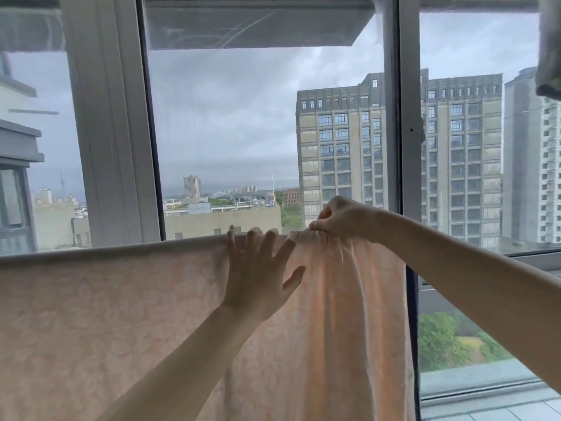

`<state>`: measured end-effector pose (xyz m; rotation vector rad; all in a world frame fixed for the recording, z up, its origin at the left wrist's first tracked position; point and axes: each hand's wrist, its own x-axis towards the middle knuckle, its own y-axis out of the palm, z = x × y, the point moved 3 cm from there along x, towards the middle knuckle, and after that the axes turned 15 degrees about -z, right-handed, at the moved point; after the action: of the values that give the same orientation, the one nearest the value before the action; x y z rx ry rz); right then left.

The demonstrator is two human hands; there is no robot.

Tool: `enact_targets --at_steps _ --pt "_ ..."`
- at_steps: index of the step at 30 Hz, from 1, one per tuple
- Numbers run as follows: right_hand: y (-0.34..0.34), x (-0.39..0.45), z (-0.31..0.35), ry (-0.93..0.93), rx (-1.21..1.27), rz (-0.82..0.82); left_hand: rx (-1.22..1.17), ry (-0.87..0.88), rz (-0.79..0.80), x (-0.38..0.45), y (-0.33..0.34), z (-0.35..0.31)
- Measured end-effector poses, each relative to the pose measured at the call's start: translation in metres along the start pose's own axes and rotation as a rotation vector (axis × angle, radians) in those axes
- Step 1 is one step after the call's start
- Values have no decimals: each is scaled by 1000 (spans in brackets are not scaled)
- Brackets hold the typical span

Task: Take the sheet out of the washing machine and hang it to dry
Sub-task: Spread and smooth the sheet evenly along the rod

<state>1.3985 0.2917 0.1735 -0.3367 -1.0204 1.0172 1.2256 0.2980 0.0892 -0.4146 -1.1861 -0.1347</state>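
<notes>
Pale pink patterned sheet [121, 314] draped over a horizontal line or rail, hanging across the lower part of the view in front of the window [227, 132]. Smooth and flat on the left; bunched into gathers at the top edge on the right, falling in folds below. Left hand [258, 275] laid flat against the sheet just under the top edge, fingers [267, 247] straight and spread, tips reaching over the edge, gripping nothing. Right hand [340, 218] at the gathered part, fingers curled, pinching the bunched top edge of the sheet. Hands close together, not touching. Grey cloth [549, 47] hanging at the upper right corner. Tall buildings [343, 141] and overcast sky beyond the glass.
</notes>
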Motion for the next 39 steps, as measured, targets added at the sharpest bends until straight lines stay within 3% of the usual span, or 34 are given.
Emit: enact_targets --at_steps 5,8,12,19,22,28,32,37,39 --pt "-24 5 -15 96 234 -359 10 -8 61 6 1 -6" --pt "-49 -1 -36 88 253 -307 -28 20 62 9 4 -17" --pt "-42 -20 -45 -183 12 -210 -28 0 65 15 9 -32" --pt "-16 -29 -43 -361 -117 -251 -43 15 6 15 11 -31" --pt "-13 -32 -38 -340 -70 -371 -33 20 24 14 10 -26" --pt "-66 -29 -62 -119 -72 -687 -11 24 59 12 10 -16" --pt "-74 -41 -82 -101 -109 -469 -17 11 42 10 9 -19" --pt "-67 -59 -101 295 93 -314 -45 -4 -8 12 8 -27" --pt "-62 -64 -98 295 46 -293 -43 1 -2 13 9 -26"
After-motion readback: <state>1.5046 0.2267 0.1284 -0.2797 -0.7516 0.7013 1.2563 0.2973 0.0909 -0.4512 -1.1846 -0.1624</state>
